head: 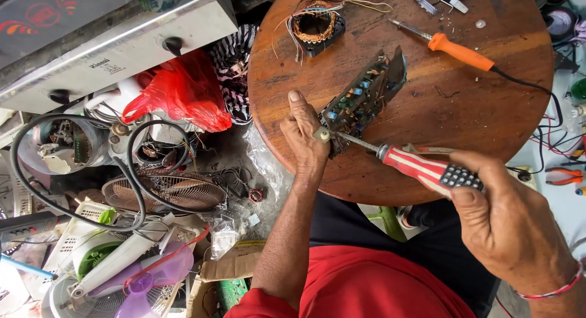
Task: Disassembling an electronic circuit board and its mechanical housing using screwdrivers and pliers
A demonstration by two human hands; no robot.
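My left hand (305, 138) grips the near end of a dark circuit board (364, 92) studded with small blue and green parts, tilted up on the round wooden table (464, 116). A small pale piece sits between its thumb and fingers. My right hand (503, 217) holds a screwdriver (421, 169) with a red-and-white striped handle and black grip. Its metal shaft points left, and the tip meets the board's near end beside my left fingers.
An orange-handled soldering iron (459, 50) with a black cord lies on the table's far right. A copper-wound motor coil (314, 26) with loose wires sits at the far edge. Fan grilles (165, 190), cables, a red plastic bag (183, 92) and fan parts crowd the floor at left.
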